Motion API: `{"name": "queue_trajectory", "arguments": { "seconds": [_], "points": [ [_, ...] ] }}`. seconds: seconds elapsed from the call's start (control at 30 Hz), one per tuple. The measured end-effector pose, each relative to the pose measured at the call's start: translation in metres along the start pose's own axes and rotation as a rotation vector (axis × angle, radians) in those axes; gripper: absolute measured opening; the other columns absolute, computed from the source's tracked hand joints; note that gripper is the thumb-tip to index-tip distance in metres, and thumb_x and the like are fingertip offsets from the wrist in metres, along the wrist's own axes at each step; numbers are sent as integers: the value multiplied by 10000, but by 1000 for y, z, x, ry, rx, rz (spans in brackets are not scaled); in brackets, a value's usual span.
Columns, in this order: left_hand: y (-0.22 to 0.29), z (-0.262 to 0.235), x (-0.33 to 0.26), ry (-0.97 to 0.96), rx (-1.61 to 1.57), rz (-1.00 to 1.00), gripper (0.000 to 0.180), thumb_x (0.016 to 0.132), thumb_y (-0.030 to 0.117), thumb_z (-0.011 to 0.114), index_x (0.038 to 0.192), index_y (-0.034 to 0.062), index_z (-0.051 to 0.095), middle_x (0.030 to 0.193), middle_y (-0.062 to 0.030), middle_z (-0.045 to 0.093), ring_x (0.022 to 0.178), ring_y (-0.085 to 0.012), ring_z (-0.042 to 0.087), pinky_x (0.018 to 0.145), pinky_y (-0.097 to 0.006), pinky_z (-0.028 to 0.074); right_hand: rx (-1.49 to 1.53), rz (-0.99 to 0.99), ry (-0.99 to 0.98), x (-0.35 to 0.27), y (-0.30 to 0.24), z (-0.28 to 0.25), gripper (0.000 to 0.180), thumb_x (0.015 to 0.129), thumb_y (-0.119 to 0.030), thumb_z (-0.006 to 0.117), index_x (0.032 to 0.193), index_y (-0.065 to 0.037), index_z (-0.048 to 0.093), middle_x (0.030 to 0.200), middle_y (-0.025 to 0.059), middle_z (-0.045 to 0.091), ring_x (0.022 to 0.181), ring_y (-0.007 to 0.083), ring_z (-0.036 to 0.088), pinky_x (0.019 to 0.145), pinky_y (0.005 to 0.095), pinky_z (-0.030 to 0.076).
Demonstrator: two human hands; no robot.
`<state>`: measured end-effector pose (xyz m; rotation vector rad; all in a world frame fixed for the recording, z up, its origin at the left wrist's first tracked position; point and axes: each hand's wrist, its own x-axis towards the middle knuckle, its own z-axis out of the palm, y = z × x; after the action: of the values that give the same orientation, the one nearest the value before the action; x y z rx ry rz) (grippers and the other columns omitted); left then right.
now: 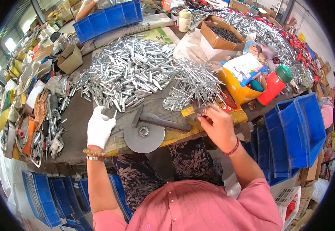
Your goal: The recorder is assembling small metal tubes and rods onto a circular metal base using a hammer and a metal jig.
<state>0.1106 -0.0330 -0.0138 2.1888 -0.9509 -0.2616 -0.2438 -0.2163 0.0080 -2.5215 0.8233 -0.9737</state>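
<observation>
My left hand [99,128], in a white glove, is closed near the table's front edge. A thin metal pin [115,114] sticks up at its fingertips. My bare right hand [219,129] is pinched at the front of a heap of long thin metal pins [194,82]; what lies between its fingers is dark and too small to name. A yellow tag [187,111] lies beside those fingertips. Between my hands a hammer [163,122] rests with its head on a round grey metal disc [144,136]. Beyond it spreads a heap of short metal sleeves [129,69].
A yellow container [238,86] and a red bottle with a green cap [273,86] stand right of the pins. Behind is a cardboard box of dark screws [223,36]. Blue bins [298,127] stack at right. Another person's hand holds a blue crate [109,19] at far left.
</observation>
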Motion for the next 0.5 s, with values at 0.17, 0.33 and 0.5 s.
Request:
{"name": "queue_trajectory", "arguments": {
  "seconds": [0.17,0.33,0.5],
  "points": [
    [9,-9,-17,-74,106,-22,509,848,140,772,1327,53,624,945,-124,691,864,-261,693,817,-393,570,-317,-90,-61,15,19,-1,96,842,-75,747,887,-63,663,961,105,627,857,329,692,706,441,565],
    [18,-1,-16,71,247,126,474,877,172,751,1320,58,628,1046,-171,716,961,-360,708,894,-433,568,-374,-178,-257,23,12,-4,145,834,-17,676,957,-79,628,979,102,628,911,330,698,740,462,574],
    [31,-5,-30,-17,-530,-175,406,957,93,697,1349,38,603,960,-87,707,844,-167,697,721,-320,592,-343,-280,-344,26,21,-10,234,820,11,658,1024,-81,591,957,100,628,964,324,689,766,461,569]
  ]
}}
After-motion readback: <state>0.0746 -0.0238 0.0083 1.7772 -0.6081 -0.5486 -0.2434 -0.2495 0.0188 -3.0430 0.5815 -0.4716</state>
